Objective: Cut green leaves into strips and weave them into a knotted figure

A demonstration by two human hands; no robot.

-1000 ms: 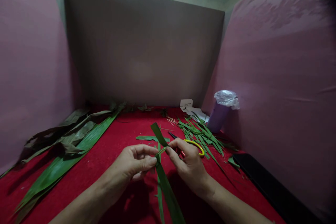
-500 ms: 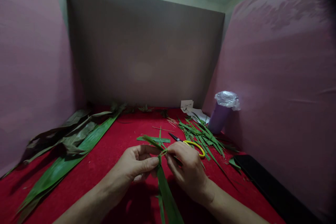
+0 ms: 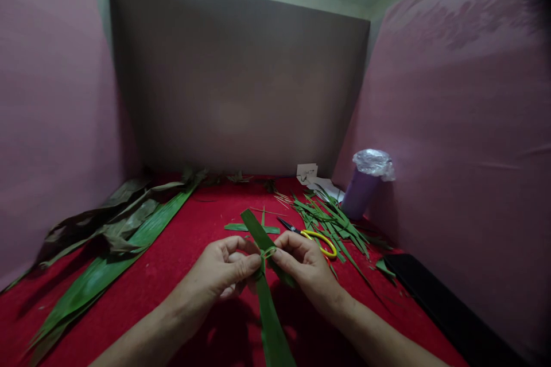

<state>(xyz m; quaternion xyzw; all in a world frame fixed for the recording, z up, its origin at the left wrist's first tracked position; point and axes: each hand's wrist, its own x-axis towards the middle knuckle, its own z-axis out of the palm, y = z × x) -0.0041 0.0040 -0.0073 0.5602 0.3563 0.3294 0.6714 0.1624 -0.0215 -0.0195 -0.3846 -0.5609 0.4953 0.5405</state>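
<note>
Between thumb and fingers, my left hand (image 3: 232,268) pinches folded green leaf strips where they cross. Closed on the same leaf piece from the other side is my right hand (image 3: 303,264). One leaf strip (image 3: 272,318) hangs down toward me, and another strip (image 3: 253,226) sticks up and away to the left. A small pale loop (image 3: 268,252) shows at the crossing, between both thumbs. Just beyond my right hand lie scissors (image 3: 321,239) with yellow handles and dark blades. A flat green leaf strip (image 3: 236,227) rests on the red cloth behind my hands.
Cut leaf strips (image 3: 327,221) lie heaped at the right, near thin sticks (image 3: 283,200) and a purple bin (image 3: 359,192) topped with clear plastic. A long black object (image 3: 430,292) runs along the right edge. Large green leaves (image 3: 133,252) and withered ones lie left. Pink walls flank the red cloth.
The upper leaf strip has turned to show its broad face and stands higher. My right hand has turned slightly, its thumb now showing at the loop. The left hand has hardly moved.
</note>
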